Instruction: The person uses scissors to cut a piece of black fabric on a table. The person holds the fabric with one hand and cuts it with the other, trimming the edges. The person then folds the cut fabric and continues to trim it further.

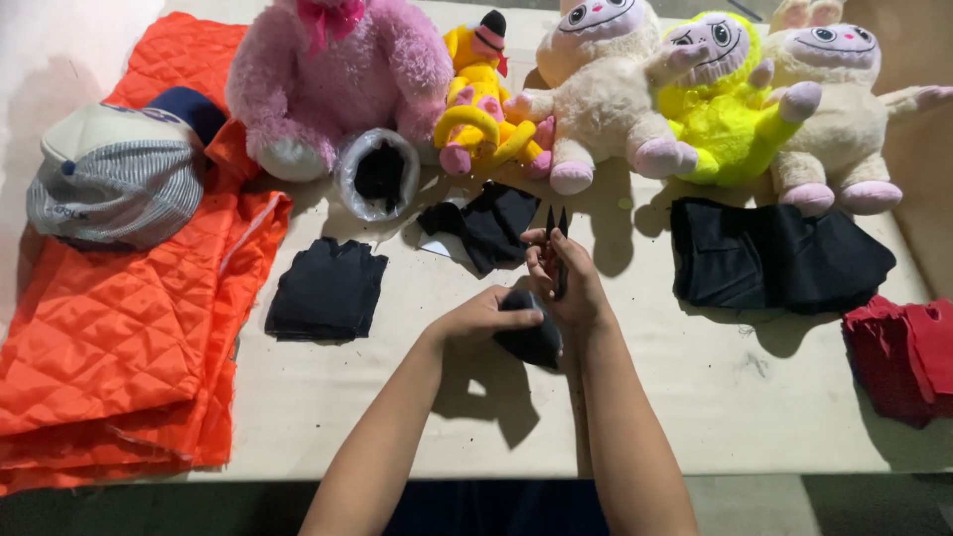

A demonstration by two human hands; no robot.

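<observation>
My left hand (481, 316) grips a small piece of black fabric (534, 342) just above the pale table (695, 397). My right hand (568, 283) holds small black scissors (556, 226), their blades pointing away from me, and also touches the same fabric. Both hands meet at the middle of the table. A loose black cloth piece (486, 226) lies just beyond the scissors.
A folded black stack (328, 290) lies left of my hands, a bigger black pile (779, 256) to the right, red fabric (903, 357) at the right edge. Orange quilted fabric (119, 318) with a striped cap (114, 179) fills the left. Several plush toys (606, 89) line the back.
</observation>
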